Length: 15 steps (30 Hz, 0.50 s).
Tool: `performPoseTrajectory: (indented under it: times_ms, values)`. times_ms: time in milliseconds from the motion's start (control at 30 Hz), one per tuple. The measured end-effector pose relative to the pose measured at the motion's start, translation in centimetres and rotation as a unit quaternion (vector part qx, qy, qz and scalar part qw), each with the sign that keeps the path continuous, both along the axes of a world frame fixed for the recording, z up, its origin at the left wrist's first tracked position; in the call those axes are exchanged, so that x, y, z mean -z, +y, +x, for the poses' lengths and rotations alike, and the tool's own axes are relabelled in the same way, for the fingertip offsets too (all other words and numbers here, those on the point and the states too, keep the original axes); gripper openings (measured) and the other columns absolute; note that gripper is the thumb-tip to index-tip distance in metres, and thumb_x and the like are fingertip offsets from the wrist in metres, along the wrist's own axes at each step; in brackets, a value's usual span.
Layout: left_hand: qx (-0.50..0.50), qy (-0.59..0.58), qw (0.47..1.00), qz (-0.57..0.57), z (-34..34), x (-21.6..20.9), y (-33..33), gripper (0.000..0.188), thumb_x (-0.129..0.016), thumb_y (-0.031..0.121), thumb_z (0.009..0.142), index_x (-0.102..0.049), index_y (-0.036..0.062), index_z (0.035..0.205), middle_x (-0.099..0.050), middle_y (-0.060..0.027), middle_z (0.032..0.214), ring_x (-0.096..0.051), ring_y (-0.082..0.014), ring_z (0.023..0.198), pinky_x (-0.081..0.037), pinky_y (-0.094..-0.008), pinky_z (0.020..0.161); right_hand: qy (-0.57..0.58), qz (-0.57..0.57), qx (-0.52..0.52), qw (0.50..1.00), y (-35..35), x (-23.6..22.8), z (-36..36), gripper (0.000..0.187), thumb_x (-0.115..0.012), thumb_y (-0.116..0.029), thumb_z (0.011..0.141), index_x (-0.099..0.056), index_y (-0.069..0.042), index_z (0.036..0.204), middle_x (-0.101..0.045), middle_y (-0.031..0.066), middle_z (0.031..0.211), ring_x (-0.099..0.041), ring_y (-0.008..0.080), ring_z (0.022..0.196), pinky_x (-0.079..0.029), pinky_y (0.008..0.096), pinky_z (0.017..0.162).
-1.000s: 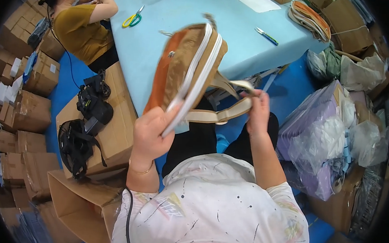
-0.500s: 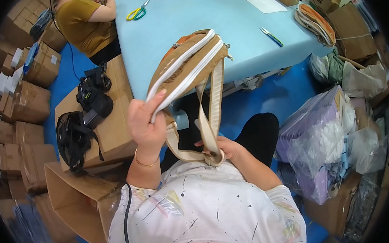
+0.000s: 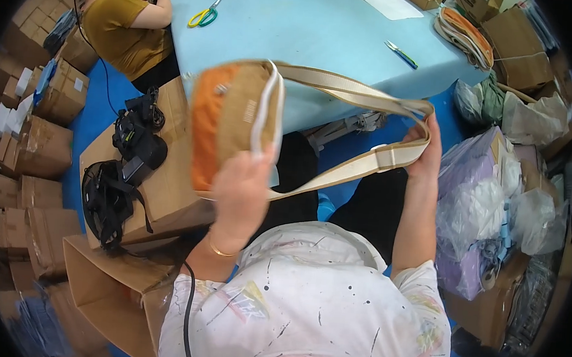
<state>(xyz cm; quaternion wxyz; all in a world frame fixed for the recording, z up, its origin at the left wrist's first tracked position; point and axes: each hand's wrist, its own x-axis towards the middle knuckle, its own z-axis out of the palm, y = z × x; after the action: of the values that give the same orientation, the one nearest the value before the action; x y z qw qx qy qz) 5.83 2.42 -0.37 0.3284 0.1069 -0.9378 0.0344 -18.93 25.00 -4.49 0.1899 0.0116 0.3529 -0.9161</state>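
Orange-and-tan bag (image 3: 227, 124) is held up off any surface, ahead of the lap and in front of the table's near-left corner. At its near end the left hand (image 3: 242, 189) is closed, its fingers folded onto the bag beside the white zip (image 3: 261, 120); blur hides just how tightly they press. To the right, the right hand (image 3: 426, 152) has its fingers curled inward around the far-right bend of the cream webbing strap (image 3: 329, 177), partly hidden by the band, so I cannot tell how fully they close.

As for progress, the body appears sewn into shape, with the zip in place, and the strap is spread into a long loop with a slider (image 3: 385, 157) on its near run. Both runs lead back to the bag (their very ends are covered or too blurred to check). Judging from this, the making looks largely done and the strap is being handled; the bag is not yet set down, and whether the zip is fully shut cannot be told.

Left of the bag, black strapped gear (image 3: 136, 141) lies on a cardboard box (image 3: 177, 121). Farther off, on the pale blue table (image 3: 296, 33), yellow-and-green scissors (image 3: 204, 16) lie to the left and small snips (image 3: 401, 54) to the right, neither in use. At the far right sits a stack of orange-and-cream pieces (image 3: 464, 37); whether they are finished cannot be told. A co-worker (image 3: 124, 31) sits at the far left.
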Motion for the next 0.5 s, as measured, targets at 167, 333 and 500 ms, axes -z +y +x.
performPoseTrajectory:
  times_ms: [167, 333, 500]
  values:
    - [0.303, -0.203, 0.894, 0.262, -3.2, 2.4, 1.1, 0.043, -0.073, 0.016, 0.07, -0.06, 0.01, 0.11, -0.059, -0.0111, 0.089, -0.06, -0.0262, 0.086, -0.051, -0.0342, 0.07, 0.215, 0.103, -0.035, 0.971, 0.0, -5.4, 0.0, 0.029, -0.066, -0.016, 0.083, -0.057, -0.005, 0.108, -0.062, 0.0016, 0.09, -0.057, 0.0071, 0.075, -0.045, 0.0202, 0.067]
    - [0.111, 0.046, 0.992, 0.047, -9.7, 1.0, -2.6, 0.089, -0.08, 0.034, 0.064, -0.036, 0.0062, 0.137, -0.044, -0.0177, 0.129, -0.043, -0.0373, 0.118, -0.036, -0.0442, 0.099, 0.391, 0.134, -0.143, 0.899, 1.2, -10.9, 1.3, 0.036, -0.074, -0.006, 0.07, -0.056, -0.003, 0.101, -0.062, 0.0004, 0.09, -0.056, 0.006, 0.081, -0.044, 0.0195, 0.072]
    - [0.2, -0.165, 0.834, 0.488, -10.7, 5.5, -1.9, 0.067, -0.073, 0.01, 0.073, -0.043, 0.0035, 0.132, -0.06, -0.0124, 0.096, -0.057, -0.0268, 0.09, -0.048, -0.0338, 0.077, 0.471, 0.25, -0.144, 0.834, 4.4, -15.5, 0.2, 0.033, -0.078, -0.014, 0.07, -0.059, -0.006, 0.096, -0.06, -0.003, 0.085, -0.053, 0.0036, 0.077, -0.042, 0.0179, 0.069]
